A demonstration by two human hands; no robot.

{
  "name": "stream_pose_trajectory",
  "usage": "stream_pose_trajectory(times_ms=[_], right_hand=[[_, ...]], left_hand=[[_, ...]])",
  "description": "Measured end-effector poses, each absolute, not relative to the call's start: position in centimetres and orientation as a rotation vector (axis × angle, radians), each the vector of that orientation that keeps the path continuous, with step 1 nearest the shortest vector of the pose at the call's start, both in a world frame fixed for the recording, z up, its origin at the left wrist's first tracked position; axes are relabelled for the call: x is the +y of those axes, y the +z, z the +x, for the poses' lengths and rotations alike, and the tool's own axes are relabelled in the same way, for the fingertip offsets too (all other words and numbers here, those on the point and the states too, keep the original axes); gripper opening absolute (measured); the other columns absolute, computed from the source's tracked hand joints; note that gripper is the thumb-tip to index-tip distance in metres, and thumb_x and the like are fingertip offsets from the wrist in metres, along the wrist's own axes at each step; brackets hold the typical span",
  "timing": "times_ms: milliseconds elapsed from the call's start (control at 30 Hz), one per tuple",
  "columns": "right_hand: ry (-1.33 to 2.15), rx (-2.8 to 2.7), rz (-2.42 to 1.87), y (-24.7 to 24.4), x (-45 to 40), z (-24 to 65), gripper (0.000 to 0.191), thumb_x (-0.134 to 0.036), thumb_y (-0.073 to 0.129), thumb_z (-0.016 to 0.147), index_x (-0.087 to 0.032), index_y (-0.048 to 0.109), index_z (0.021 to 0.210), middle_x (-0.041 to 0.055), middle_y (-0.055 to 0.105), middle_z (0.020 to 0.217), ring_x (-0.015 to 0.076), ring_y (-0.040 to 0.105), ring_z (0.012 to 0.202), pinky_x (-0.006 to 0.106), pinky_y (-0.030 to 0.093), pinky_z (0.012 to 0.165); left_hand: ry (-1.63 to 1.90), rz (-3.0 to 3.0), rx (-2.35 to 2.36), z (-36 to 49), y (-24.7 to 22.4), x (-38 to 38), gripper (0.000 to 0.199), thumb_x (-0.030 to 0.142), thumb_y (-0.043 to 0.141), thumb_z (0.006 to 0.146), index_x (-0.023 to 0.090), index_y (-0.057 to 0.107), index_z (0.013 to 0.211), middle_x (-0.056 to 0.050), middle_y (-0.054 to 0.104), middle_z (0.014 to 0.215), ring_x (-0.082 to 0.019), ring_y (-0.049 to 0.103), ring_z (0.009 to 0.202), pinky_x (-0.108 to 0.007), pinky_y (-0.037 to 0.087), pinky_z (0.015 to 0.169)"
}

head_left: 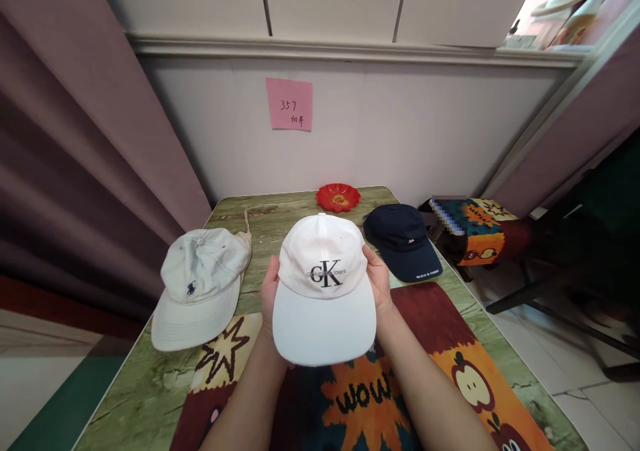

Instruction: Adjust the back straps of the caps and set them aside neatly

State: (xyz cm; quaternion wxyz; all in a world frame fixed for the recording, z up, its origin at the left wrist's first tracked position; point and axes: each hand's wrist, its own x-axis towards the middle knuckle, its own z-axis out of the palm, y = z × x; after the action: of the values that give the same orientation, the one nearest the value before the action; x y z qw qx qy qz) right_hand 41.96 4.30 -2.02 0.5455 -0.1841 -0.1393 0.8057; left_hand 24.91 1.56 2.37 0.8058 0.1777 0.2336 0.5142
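A white baseball cap [325,324] with dark letters on its front is held up over the table, its brim toward me. My left hand [271,289] grips its left side and my right hand [379,277] its right side; the fingers of both are partly hidden behind the cap. To the left lies a pale, washed-out cap [203,271] with a small dark rider emblem. A navy cap [400,237] with white lettering on its brim rests at the right, a little beyond my right hand.
A red scalloped dish [339,198] stands at the table's far edge. Under my arms lies a colourful printed mat [435,317] on the green wood-patterned table [270,217]. A pink note [290,105] is stuck to the wall behind. Right of the table is a stool with a similar patterned cover [483,237].
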Motion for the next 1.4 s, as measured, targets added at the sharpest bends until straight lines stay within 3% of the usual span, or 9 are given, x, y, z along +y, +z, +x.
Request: stream_pose_trajectory(times_ms=[200,400,600,733,833,933,1067,1233,1400], right_hand=[[1.936,-0.297,-0.547,-2.3,4.8,41.4,0.062,-0.056,0.032,0.092,-0.013,0.062,0.125,0.0127,0.072,0.118,0.0315,0.056,0.127,0.054,0.034,0.113],[1.923,-0.345,-0.565,-2.7,5.2,41.6,0.058,-0.055,0.036,0.092,-0.015,0.060,0.128,0.0121,0.071,0.121,0.0301,0.056,0.127,0.055,0.034,0.113],[1.934,-0.314,-0.636,-2.6,5.4,42.2,0.060,-0.055,0.028,0.095,-0.014,0.060,0.126,0.0132,0.072,0.119,0.0288,0.059,0.124,0.053,0.036,0.112],[1.921,-0.330,-0.657,-2.1,5.2,42.1,0.063,-0.056,0.024,0.096,-0.014,0.061,0.124,0.0135,0.073,0.116,0.0288,0.062,0.121,0.053,0.041,0.108],[1.821,-0.343,-0.683,-1.8,5.2,42.3,0.056,-0.052,0.031,0.096,-0.015,0.064,0.119,0.0111,0.075,0.109,0.0274,0.065,0.116,0.049,0.047,0.104],[1.648,-0.349,-0.731,-1.2,5.2,43.0,0.034,-0.037,0.046,0.093,-0.017,0.068,0.110,0.0053,0.078,0.100,0.0224,0.069,0.107,0.038,0.053,0.099],[1.477,-0.390,-0.715,0.8,4.5,44.0,0.022,-0.022,0.061,0.083,-0.018,0.070,0.103,0.0008,0.078,0.099,0.0159,0.071,0.099,0.026,0.055,0.091],[1.338,-0.646,-0.647,3.1,3.0,44.3,0.034,-0.014,0.068,0.071,-0.023,0.067,0.104,-0.0021,0.075,0.099,0.0152,0.070,0.088,0.026,0.055,0.081],[1.021,-0.907,-0.815,2.2,3.3,44.6,0.022,-0.021,0.072,0.072,-0.023,0.062,0.091,-0.0005,0.073,0.094,0.0174,0.067,0.085,0.029,0.053,0.078]], left_hand=[[1.053,0.255,0.387,24.2,2.4,2.3,0.073,0.054,0.009,0.099,0.013,0.039,0.151,-0.014,0.060,0.138,-0.033,0.049,0.134,-0.050,0.025,0.118],[1.076,0.334,0.645,24.1,3.0,2.5,0.070,0.064,0.028,0.095,0.020,0.050,0.144,-0.011,0.074,0.115,-0.033,0.064,0.116,-0.050,0.047,0.102],[1.122,0.301,1.011,23.0,1.8,3.1,0.048,0.050,0.042,0.096,0.018,0.065,0.124,-0.007,0.077,0.080,-0.029,0.074,0.080,-0.041,0.060,0.073],[1.155,0.276,1.091,22.4,0.5,3.5,0.036,0.035,0.051,0.093,0.016,0.066,0.120,-0.002,0.072,0.064,-0.025,0.074,0.068,-0.036,0.061,0.066],[1.135,0.258,1.053,22.3,0.9,3.8,0.035,0.026,0.052,0.091,0.013,0.065,0.121,-0.004,0.075,0.069,-0.026,0.075,0.072,-0.038,0.061,0.070],[1.125,0.256,0.911,22.0,2.0,3.9,0.036,0.021,0.053,0.090,0.009,0.063,0.122,-0.010,0.078,0.083,-0.027,0.075,0.084,-0.039,0.060,0.081],[1.308,0.376,0.822,21.0,3.2,3.7,0.024,0.013,0.058,0.087,0.013,0.069,0.108,-0.008,0.078,0.093,-0.020,0.073,0.091,-0.029,0.057,0.088],[1.405,0.728,0.787,20.5,4.5,2.7,0.018,0.019,0.072,0.079,0.017,0.071,0.097,-0.005,0.076,0.095,-0.015,0.071,0.083,-0.022,0.055,0.075],[1.486,1.183,0.913,20.0,4.0,2.7,0.024,0.026,0.076,0.076,0.020,0.070,0.098,-0.005,0.075,0.101,-0.021,0.068,0.096,-0.028,0.051,0.083]])
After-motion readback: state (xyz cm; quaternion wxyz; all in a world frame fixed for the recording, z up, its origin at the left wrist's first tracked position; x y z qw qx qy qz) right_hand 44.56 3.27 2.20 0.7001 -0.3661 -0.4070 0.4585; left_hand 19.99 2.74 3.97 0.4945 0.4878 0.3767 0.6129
